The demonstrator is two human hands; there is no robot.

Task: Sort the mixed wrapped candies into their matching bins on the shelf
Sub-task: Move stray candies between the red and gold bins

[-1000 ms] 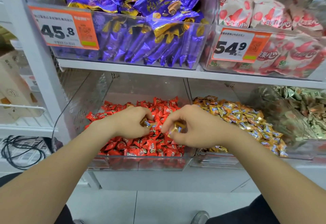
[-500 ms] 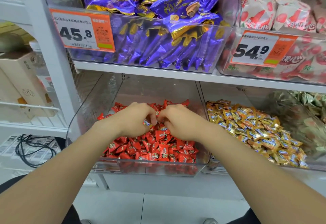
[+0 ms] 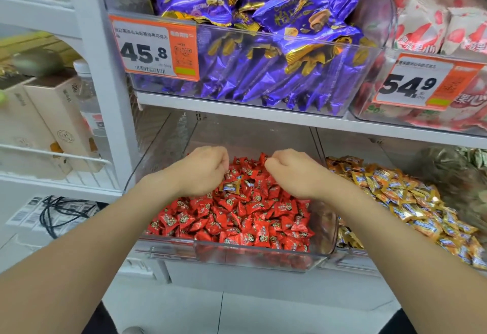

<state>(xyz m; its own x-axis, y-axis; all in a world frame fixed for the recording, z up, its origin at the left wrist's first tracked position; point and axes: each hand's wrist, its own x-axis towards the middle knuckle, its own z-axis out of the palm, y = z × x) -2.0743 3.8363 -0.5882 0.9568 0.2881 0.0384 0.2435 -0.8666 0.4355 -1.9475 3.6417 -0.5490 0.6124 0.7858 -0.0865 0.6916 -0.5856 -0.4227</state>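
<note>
A clear bin (image 3: 237, 250) on the lower shelf holds a pile of red wrapped candies (image 3: 237, 217). Both hands reach into its back half, knuckles up and fingers curled down. My left hand (image 3: 203, 170) pinches an orange-and-blue wrapped candy (image 3: 232, 187) that sticks out under its fingers. Over the red pile, my right hand (image 3: 292, 173) has its fingertips down among the candies, and what it holds is hidden. To the right, the neighbouring bin holds orange wrapped candies (image 3: 411, 202).
Further right stands a bin of green-gold candies (image 3: 458, 165). On the shelf above are a bin of purple snack packs (image 3: 263, 70) and one of white-and-red packs (image 3: 434, 28), each with an orange price tag. Boxes (image 3: 47, 120) and cables (image 3: 60, 210) lie left of the shelf post.
Both hands moved further back into the red bin and drew apart. The orange candy seen in my right fingers a second ago is out of sight. The camera moved closer.
</note>
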